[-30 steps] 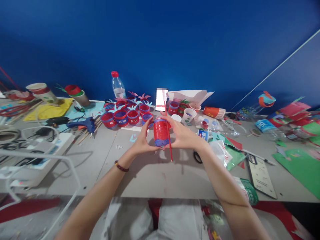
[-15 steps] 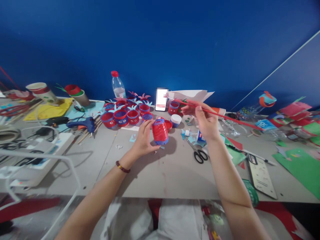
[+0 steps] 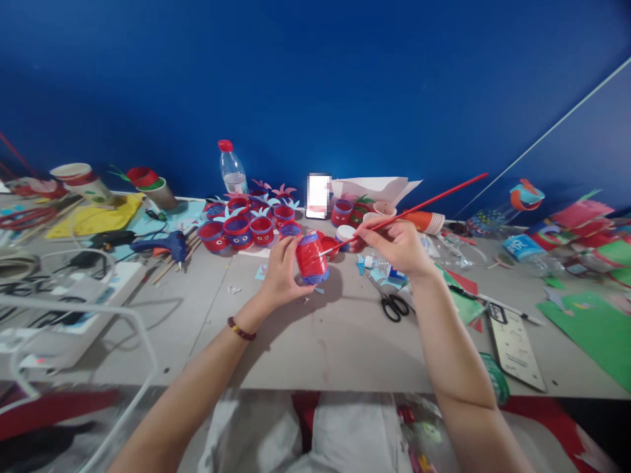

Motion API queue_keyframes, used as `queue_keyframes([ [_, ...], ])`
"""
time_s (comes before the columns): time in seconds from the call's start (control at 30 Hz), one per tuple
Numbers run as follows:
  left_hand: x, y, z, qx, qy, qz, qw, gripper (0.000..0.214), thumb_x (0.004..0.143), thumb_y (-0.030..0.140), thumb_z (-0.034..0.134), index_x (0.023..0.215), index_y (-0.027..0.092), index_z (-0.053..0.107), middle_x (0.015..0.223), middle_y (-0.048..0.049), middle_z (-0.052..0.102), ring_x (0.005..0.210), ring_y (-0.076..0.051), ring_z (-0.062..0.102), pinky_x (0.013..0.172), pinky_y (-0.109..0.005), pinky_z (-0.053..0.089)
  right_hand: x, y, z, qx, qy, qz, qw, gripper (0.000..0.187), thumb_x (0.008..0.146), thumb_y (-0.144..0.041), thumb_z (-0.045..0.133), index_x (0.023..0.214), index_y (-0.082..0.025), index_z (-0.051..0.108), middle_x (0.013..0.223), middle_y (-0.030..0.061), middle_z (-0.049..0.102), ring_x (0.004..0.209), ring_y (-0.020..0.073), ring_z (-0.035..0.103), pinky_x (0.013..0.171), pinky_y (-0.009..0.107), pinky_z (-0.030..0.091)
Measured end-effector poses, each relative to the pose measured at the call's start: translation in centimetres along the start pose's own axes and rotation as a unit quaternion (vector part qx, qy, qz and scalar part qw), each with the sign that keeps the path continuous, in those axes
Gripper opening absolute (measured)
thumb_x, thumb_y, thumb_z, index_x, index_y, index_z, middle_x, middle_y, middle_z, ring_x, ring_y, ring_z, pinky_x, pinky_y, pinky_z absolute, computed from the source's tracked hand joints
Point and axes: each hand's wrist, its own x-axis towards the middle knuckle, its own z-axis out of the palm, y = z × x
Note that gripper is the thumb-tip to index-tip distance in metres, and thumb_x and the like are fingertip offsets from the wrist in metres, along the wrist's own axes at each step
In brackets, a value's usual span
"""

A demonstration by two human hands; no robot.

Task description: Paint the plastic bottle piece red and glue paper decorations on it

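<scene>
Head view: red-and-blue cup (image 3: 311,259) with red paintbrush (image 3: 434,200) at its side

Item, the cup: one, raised in front of the person, red at the middle and blue at both ends. Long axis roughly 11 to 5 o'clock, a slight lean. The left hand (image 3: 280,272) is the nearer, touching it: fingers wrapped on its 9 o'clock side, thumb under the lower end.

Item, the paintbrush: one, pinched between thumb and fingers of the right hand (image 3: 394,246), lying 8 to 2 o'clock. From those fingertips the cup sits at 8 o'clock, near but apart; the pale brush tip meets its wall — whether it presses, I cannot tell from where I stand.

Containers, by bearing from the cup:
- 2 o'clock, just beside: red dish (image 3: 329,248), red inside, contents unclear.
- 2 o'clock, further: white-topped jar (image 3: 346,235), contents hidden.
- 10 o'clock: eyed cups (image 3: 239,231), a cluster, several with paper leaves.
- Between 10 and 11: red-capped bottle (image 3: 231,167), seemingly part filled.
- Between 2 and 3: orange paper cups (image 3: 422,221), nested, on their side.

Also, 4 o'clock: scissors (image 3: 392,307), black-handled, flat on the table (image 3: 296,361).
</scene>
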Motion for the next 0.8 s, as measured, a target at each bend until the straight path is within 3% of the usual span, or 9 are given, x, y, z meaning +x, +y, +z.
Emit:
queue_keyframes([
  [0.27,0.0,0.2,-0.2,-0.002,-0.003,-0.015,1.000,0.110,0.056,0.040,0.086,0.146,0.023,0.025,0.138,-0.0161,0.040,0.131,-0.039,0.041,0.110,-0.059,0.036,0.1,1.1,0.9,-0.057,-0.057,0.013,0.997,0.028,0.080,-0.045,0.073,0.081,-0.017,0.072,0.083,0.0051,0.072,0.073,0.0176,0.072,0.073,0.034,0.063],
  [0.67,-0.2,-0.3,0.1,0.010,0.020,-0.005,1.000,0.114,0.053,0.043,0.088,0.145,0.023,0.024,0.136,-0.0162,0.042,0.130,-0.039,0.043,0.109,-0.058,0.037,0.8,1.2,-0.8,-0.127,0.058,-0.049,0.989,0.030,0.081,-0.046,0.071,0.081,-0.016,0.069,0.076,0.0061,0.073,0.068,0.0190,0.073,0.068,0.033,0.063],
  [0.8,0.0,0.0,0.0,0.021,0.012,-0.015,1.000,0.110,0.055,0.043,0.087,0.145,0.023,0.027,0.134,-0.0159,0.044,0.127,-0.038,0.044,0.108,-0.056,0.037,0.3,0.9,-0.2,-0.217,0.062,-0.110,0.968,0.020,0.088,-0.037,0.064,0.083,-0.018,0.069,0.078,0.0058,0.073,0.072,0.0194,0.071,0.068,0.034,0.060],
])
